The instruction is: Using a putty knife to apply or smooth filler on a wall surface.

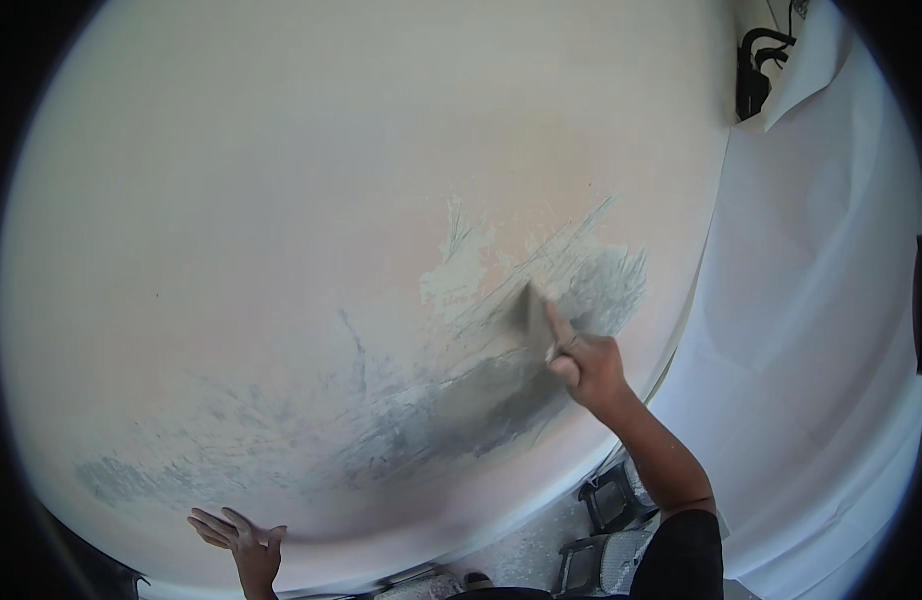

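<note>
A large pale, curved panel [281,150] spreads across most of the view. My right hand [586,365] is closed around a flat-bladed scraper [535,318], its index finger stretched along the blade. The blade meets the surface at the upper edge of a scuffed grey patch [481,405] and is slightly smeared by motion. Dark scratches and whitish scraped spots [456,275] lie around it. At the lower left, my left hand [243,540] has its fingers spread, close to or resting on the panel's near edge; contact is hard to tell.
White sheeting [791,320] hangs along the right side of the panel. Black tubing or handles [761,75] show at the top right. Below the near edge, dark box-like objects [606,500] stand on a speckled floor [521,545].
</note>
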A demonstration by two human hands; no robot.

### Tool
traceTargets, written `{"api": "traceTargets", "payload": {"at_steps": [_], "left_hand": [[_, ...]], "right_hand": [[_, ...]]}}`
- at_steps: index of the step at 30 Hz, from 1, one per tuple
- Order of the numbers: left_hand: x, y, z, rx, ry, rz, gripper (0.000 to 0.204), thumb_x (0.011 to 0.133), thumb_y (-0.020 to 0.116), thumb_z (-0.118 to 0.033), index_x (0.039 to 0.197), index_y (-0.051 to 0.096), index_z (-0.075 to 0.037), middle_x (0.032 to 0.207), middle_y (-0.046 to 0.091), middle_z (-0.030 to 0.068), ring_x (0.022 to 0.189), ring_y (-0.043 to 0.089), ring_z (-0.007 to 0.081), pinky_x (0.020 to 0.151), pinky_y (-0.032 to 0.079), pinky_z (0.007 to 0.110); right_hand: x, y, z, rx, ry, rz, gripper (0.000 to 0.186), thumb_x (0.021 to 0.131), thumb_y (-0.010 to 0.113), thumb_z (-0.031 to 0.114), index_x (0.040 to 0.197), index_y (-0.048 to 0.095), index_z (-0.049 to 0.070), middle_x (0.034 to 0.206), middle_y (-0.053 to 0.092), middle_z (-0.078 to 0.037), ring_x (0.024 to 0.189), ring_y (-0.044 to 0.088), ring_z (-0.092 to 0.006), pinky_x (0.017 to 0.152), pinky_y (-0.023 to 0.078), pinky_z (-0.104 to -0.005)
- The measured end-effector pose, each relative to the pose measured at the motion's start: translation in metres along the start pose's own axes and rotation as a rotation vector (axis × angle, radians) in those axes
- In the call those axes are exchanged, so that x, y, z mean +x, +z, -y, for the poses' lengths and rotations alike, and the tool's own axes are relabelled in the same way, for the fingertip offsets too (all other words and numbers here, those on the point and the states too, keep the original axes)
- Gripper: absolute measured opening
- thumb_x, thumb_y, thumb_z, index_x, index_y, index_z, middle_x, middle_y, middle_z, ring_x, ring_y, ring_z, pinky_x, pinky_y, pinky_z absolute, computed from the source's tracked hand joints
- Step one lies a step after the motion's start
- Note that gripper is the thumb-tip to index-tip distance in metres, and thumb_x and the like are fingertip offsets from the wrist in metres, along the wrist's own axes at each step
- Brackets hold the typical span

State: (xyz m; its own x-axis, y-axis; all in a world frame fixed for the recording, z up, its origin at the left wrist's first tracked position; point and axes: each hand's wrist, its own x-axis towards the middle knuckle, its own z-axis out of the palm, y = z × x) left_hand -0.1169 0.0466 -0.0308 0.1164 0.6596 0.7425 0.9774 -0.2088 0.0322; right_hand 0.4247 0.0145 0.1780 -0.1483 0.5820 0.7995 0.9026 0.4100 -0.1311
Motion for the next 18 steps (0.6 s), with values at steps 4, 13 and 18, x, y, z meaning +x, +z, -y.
{"api": "traceTargets", "payload": {"at_steps": [4,13,18], "left_hand": [[-0.001,0.001,0.0,0.021,-0.019,0.027,0.102,0.085,0.047,-0.072,0.152,0.002,-0.01,0.149,-0.017,0.0392,0.137,-0.015,0.0593,0.103,-0.001,0.074],[0.002,-0.001,-0.003,0.026,-0.022,0.04,0.101,0.085,0.048,-0.071,0.15,0.006,-0.006,0.149,-0.016,0.0399,0.137,-0.015,0.0602,0.104,0.0,0.073],[0.004,-0.002,-0.005,0.045,-0.019,0.008,0.101,0.085,0.05,-0.069,0.15,0.005,-0.006,0.149,-0.016,0.0402,0.136,-0.015,0.0608,0.104,0.001,0.073]], "right_hand": [[-0.016,0.015,0.021,-0.002,-0.123,0.159,0.069,0.09,0.052,0.051,0.146,0.039,0.012,0.076,0.065,-0.011,0.062,0.064,-0.0292,0.056,0.052,-0.0372],[-0.002,0.0,0.008,-0.183,-0.264,0.097,0.069,0.089,0.055,0.05,0.146,0.04,0.014,0.067,0.059,-0.01,0.057,0.06,-0.0271,0.052,0.05,-0.0356],[-0.012,0.01,0.034,-0.109,-0.014,-0.035,0.067,0.087,0.06,0.048,0.144,0.044,0.017,0.062,0.05,-0.005,0.05,0.053,-0.0223,0.047,0.046,-0.0327]]}}
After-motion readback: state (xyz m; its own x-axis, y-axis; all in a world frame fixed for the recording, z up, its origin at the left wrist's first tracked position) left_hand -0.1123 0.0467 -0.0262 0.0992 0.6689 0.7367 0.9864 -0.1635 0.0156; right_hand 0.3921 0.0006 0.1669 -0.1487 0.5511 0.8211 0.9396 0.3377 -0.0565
